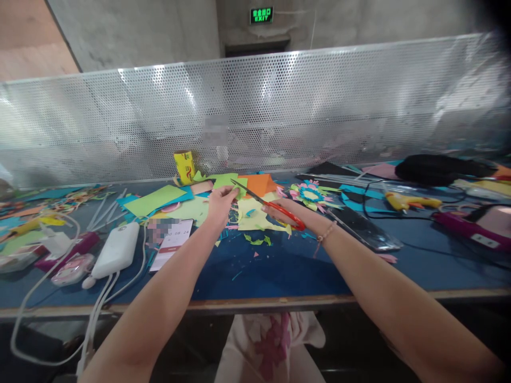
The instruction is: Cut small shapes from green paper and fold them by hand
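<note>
My right hand [280, 208] is closed round the handles of red-orange scissors [293, 217]. Their blades point up and left, the tips close to my left hand [223, 206]. Between the pinched fingers of that hand is a piece of light green paper [242, 183]; its exact shape is partly hidden. Beneath both hands lie sheets of pale yellow paper [259, 218], and just behind is an orange sheet [261, 185]. Curled green scraps [257, 240] rest on the blue table in front. A layered paper flower [309, 194] in blue, pink and green sits right of my right hand.
A phone [173, 244], a white power bank [116, 250] with cables and a yellow packet [184, 167] are on the left. Rightward lie a dark phone [365, 230], a yellow glue gun [411, 201] and a purple box [475, 230]. A perforated metal screen [255, 117] borders the table's back.
</note>
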Motion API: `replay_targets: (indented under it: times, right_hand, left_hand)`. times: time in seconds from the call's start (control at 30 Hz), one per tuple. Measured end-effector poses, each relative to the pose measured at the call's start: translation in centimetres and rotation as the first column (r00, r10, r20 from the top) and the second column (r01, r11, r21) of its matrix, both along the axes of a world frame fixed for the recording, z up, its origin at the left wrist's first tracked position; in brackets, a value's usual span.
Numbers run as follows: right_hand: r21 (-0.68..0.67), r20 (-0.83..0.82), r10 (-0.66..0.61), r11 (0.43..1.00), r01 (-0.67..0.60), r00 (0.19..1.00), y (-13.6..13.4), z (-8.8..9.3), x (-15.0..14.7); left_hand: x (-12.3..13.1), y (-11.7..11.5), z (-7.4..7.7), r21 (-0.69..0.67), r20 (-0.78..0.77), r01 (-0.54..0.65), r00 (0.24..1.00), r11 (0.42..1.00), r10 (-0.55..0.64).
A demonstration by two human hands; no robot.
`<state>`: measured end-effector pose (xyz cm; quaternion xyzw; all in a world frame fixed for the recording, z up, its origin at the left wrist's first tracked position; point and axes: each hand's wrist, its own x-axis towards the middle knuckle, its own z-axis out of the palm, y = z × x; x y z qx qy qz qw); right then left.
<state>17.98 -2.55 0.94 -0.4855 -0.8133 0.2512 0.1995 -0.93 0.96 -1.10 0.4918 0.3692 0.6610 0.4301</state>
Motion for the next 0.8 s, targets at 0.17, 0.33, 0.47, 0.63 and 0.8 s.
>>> replay_targets:
  times: [0.17,0.33,0.47,0.63,0.8]
  right_hand:
    - [-0.163,-0.219,0.054,0.982,-0.091,0.974,-0.6,-0.2,-0.1]
    - [-0.168,-0.283,0.134,0.968,-0.187,0.95,0.0,-0.8,0.3]
    - [-0.165,-0.28,0.156,0.964,-0.208,0.947,0.1,-0.9,0.6]
    - [-0.162,-0.275,0.165,0.963,-0.215,0.947,0.0,-0.8,0.6]
    - [-0.191,-0.304,0.174,0.952,-0.238,0.937,-0.3,-0.6,0.3]
  left_hand:
    - [0.2,-0.4,0.2,-0.037,0.003,0.016,1.0,0.999,-0.016]
    - [0.5,-0.9,0.6,-0.082,0.053,0.046,0.998,0.996,-0.042]
    - [0.5,-1.0,0.7,-0.091,0.065,0.07,0.996,0.993,-0.064]
    - [0.5,-1.4,1.1,-0.109,0.105,0.094,0.991,0.99,-0.083]
    - [0.7,-1.7,1.3,-0.113,0.11,0.113,0.989,0.987,-0.101]
